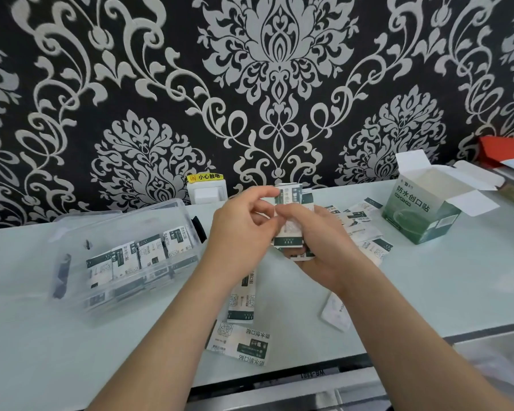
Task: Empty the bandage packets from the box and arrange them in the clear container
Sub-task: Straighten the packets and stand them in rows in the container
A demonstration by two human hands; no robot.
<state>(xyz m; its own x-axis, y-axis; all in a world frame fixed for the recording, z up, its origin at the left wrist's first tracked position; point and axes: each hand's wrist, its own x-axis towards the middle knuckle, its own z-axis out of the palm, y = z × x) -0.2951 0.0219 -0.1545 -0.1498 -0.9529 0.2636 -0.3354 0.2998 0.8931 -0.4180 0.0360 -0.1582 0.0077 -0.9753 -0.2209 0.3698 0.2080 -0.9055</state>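
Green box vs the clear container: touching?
Apart. The head view shows the green box at the table's right and the clear container at its left, with both hands and bare tabletop between them.

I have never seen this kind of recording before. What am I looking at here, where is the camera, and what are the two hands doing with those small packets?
There is no machine here. A person wears one wide-angle camera on the head, so you look forward and down at their own bare arms.

Both hands meet in the middle. The left hand and the right hand together hold a small stack of bandage packets, fingers closed on it.

On the pale table stands a clear container at the left, with a row of packets already standing inside. At the right is the green bandage box, flaps open. Loose packets lie scattered near the arms and behind the hands. Patterned wallpaper fills the background.
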